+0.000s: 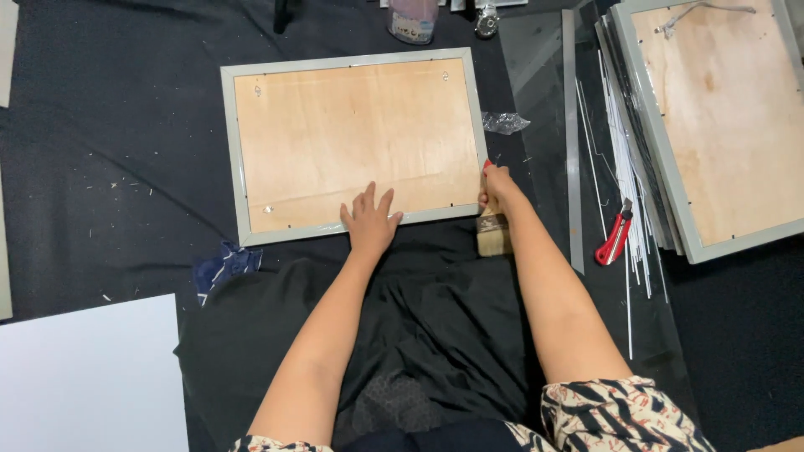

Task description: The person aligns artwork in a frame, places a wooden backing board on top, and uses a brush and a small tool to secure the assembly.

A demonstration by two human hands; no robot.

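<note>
A grey picture frame (237, 159) lies face down on black cloth, its plywood backing (356, 138) up. My left hand (369, 221) rests flat, fingers spread, on the frame's near edge. At the frame's right near corner my right hand (496, 186) is closed around a small red-tipped tool whose shape I cannot make out. A wooden-handled brush (492, 234) lies on the cloth just under my right wrist.
A stack of frames (720, 125) sits at the right with thin white strips (624, 159), a red utility knife (614, 237) and a long metal ruler (573, 142). A white board (88, 377) lies near left. A blue patterned rag (224, 264), a plastic scrap (505, 123) and a jar (412, 20) lie about.
</note>
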